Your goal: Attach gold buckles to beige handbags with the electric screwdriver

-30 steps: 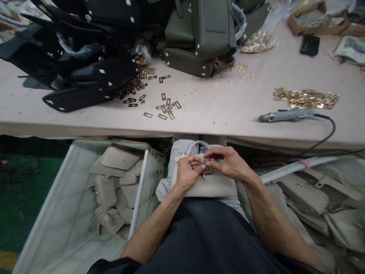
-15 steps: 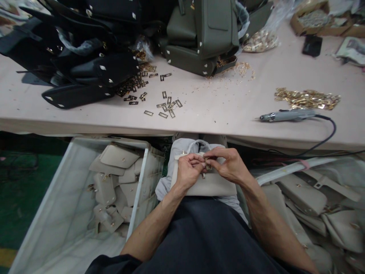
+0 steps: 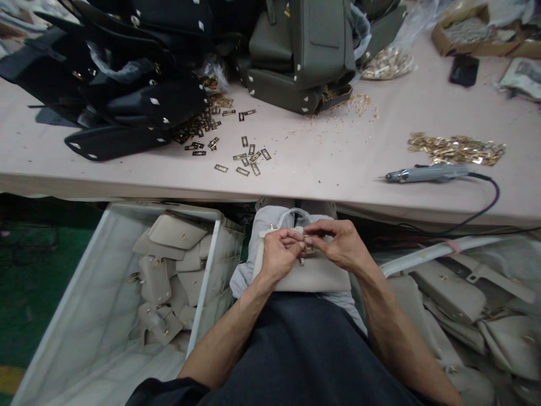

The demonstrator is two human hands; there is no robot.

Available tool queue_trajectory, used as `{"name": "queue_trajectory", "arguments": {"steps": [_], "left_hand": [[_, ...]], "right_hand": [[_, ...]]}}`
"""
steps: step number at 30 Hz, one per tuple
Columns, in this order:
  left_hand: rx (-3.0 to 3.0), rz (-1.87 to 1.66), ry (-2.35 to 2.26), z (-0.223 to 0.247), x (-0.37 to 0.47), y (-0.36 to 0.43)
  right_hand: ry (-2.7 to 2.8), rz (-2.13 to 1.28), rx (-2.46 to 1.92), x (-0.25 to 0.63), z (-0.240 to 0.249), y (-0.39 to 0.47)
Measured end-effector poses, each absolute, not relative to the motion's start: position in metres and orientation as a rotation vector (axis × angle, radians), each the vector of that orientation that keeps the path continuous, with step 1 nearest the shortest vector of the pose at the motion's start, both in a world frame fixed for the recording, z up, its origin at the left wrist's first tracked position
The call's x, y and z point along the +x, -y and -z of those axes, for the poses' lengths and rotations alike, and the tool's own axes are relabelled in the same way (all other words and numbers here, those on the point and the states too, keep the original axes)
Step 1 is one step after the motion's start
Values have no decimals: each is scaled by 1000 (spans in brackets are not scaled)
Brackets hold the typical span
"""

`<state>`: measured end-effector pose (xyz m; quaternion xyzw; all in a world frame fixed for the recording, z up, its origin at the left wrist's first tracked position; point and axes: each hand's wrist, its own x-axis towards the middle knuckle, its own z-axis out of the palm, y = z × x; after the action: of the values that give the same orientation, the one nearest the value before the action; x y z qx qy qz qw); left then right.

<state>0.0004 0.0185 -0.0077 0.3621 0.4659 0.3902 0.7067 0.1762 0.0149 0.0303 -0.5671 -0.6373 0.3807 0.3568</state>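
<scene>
A cream handbag (image 3: 315, 277) lies across my lap, its handle (image 3: 296, 213) wrapped in clear plastic. Over the bag's upper part, my left hand (image 3: 282, 251) and my right hand (image 3: 336, 242) meet with fingertips almost touching. Between them is a small gold metal fitting (image 3: 309, 247), pinched by the thumb and fingers of my right hand. The left fingers are curled closed against the fitting's near side; what they grip is hidden. A small gold clasp piece (image 3: 301, 261) shows on the bag's front just below the fingers.
An electric screwdriver (image 3: 426, 173) lies on the table (image 3: 296, 180), near a pile of gold fittings (image 3: 456, 149). Loose metal plates (image 3: 249, 159) lie before black bags (image 3: 139, 113) and olive bags (image 3: 321, 51). Crates of cream bags flank me: a left crate (image 3: 84, 316) and a right crate (image 3: 406, 256).
My right fingers have shifted slightly, and the gold fitting between my hands shows a little more. The handbag stays in place on my lap.
</scene>
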Motion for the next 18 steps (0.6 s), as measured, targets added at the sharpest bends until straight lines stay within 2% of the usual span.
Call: {"name": "queue_trajectory", "arguments": {"steps": [18], "left_hand": [[699,-926,-1090,7,8,-15]], "right_hand": [[1736,-998,-1430,176,-29,-14]]}}
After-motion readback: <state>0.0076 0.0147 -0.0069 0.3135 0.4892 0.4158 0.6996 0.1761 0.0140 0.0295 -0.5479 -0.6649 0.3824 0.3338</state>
